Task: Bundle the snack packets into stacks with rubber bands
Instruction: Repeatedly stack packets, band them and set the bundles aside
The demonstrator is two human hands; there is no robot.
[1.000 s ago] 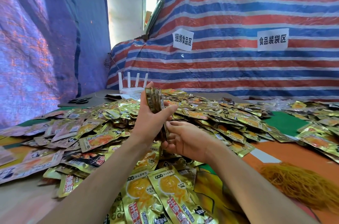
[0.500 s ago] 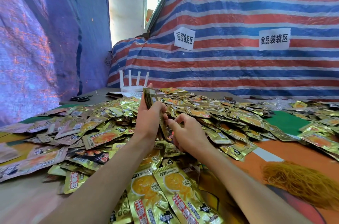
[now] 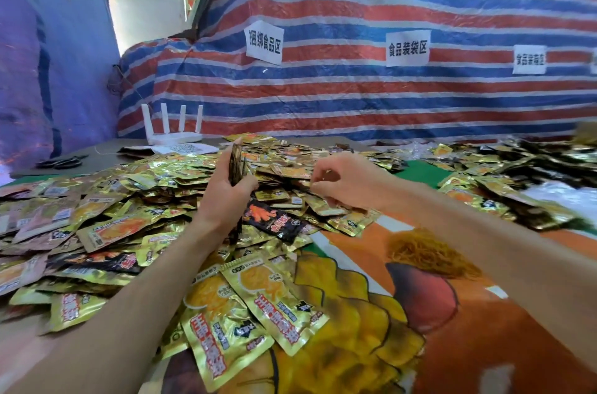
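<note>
Gold and black snack packets (image 3: 135,200) lie in a wide heap across the table. My left hand (image 3: 226,196) grips a thin stack of packets (image 3: 235,161), held upright on edge above the heap. To its right, my right hand (image 3: 345,180) is down on the heap with curled fingers, thumb and forefinger pinching the edge of a loose gold packet (image 3: 318,179). A tangle of yellow-brown rubber bands (image 3: 429,254) lies on the orange printed cloth at the right, apart from both hands. Two large gold packets (image 3: 258,306) lie nearest me.
A white router (image 3: 172,132) with several antennas stands at the back left, with scissors (image 3: 61,162) further left on the grey table. A striped tarp (image 3: 387,96) with paper labels walls off the back. More packets (image 3: 517,174) spread to the far right.
My right hand has left the stack and moved right onto the heap. My left hand keeps the stack upright, now a little lower. The camera has swung slightly right.
</note>
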